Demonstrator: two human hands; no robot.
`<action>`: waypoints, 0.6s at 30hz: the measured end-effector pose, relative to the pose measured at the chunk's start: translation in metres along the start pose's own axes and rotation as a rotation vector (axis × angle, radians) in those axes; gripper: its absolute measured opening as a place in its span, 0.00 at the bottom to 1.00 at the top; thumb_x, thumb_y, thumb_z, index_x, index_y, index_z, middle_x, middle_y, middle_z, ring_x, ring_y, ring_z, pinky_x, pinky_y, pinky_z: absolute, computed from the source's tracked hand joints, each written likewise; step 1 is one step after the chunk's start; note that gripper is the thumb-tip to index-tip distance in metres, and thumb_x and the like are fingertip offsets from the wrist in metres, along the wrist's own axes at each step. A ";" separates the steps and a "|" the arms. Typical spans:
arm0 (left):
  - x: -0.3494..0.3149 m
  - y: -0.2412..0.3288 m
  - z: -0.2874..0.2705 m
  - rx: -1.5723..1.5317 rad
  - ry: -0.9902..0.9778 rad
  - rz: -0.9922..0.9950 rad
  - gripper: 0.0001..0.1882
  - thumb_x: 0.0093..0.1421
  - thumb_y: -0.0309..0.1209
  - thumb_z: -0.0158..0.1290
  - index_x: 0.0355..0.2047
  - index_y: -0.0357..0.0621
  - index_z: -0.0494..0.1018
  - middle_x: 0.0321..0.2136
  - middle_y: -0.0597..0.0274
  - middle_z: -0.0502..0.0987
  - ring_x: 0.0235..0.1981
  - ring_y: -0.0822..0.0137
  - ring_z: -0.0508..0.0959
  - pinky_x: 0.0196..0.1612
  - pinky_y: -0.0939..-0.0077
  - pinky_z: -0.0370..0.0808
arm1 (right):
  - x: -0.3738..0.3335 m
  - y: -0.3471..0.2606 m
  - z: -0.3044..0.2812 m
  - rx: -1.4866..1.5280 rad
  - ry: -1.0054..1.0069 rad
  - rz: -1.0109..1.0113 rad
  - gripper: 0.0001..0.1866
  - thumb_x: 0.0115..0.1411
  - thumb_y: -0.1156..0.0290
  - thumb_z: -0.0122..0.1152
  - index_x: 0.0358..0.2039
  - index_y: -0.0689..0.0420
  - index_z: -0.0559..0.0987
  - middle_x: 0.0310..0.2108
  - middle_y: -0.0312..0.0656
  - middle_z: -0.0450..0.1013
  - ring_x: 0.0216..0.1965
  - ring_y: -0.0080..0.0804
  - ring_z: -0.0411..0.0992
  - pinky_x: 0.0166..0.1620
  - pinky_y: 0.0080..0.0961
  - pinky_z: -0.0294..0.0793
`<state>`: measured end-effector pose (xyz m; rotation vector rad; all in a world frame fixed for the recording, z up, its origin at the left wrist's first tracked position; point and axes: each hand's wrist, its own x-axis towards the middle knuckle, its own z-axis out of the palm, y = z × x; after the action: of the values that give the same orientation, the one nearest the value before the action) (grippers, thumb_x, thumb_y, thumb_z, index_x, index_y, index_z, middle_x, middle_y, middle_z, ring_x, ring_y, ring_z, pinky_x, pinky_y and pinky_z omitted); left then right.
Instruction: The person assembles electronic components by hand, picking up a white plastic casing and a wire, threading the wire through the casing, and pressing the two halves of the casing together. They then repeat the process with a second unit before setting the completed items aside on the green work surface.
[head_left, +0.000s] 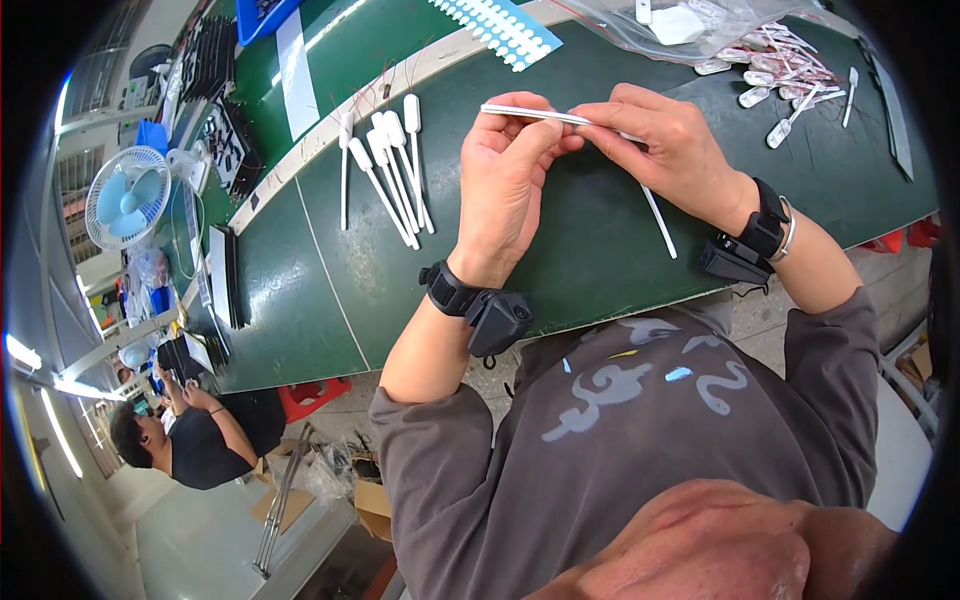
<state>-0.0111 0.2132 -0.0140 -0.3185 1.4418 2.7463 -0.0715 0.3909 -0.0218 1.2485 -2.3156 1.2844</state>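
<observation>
Above the green table, my left hand point(503, 175) is closed on a thin white stick point(530, 112), thumb pressed along it. At the stick's right end my right hand point(672, 145) pinches it between thumb and fingers; the fingers hide that end. A second slim white rod point(658, 222) slants down from beneath my right hand; whether it is held or lies on the table I cannot tell. Left of my hands lie several white paddle-ended sticks point(395, 165) with fine wires at their wide ends. A pile of similar white pieces with reddish wires point(785, 75) lies at the far right.
A clear plastic bag point(640, 30) lies beside the pile. Farther back is a blue sheet of white stickers point(500, 35). A pale rail point(300, 150) runs along the table's far side. At left are a fan point(128, 198) and a co-worker in black point(215, 440).
</observation>
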 end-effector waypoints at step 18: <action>-0.003 -0.009 0.004 -0.069 0.025 0.034 0.15 0.59 0.21 0.53 0.46 0.36 0.65 0.35 0.58 0.74 0.35 0.69 0.76 0.43 0.75 0.75 | -0.001 -0.002 0.002 -0.014 -0.009 -0.035 0.11 0.56 0.78 0.63 0.41 0.56 0.81 0.24 0.38 0.69 0.21 0.31 0.68 0.23 0.25 0.66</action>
<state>-0.0081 0.2221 -0.0186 -0.3343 1.3733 2.8336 -0.0686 0.3890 -0.0225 1.2869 -2.2948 1.2512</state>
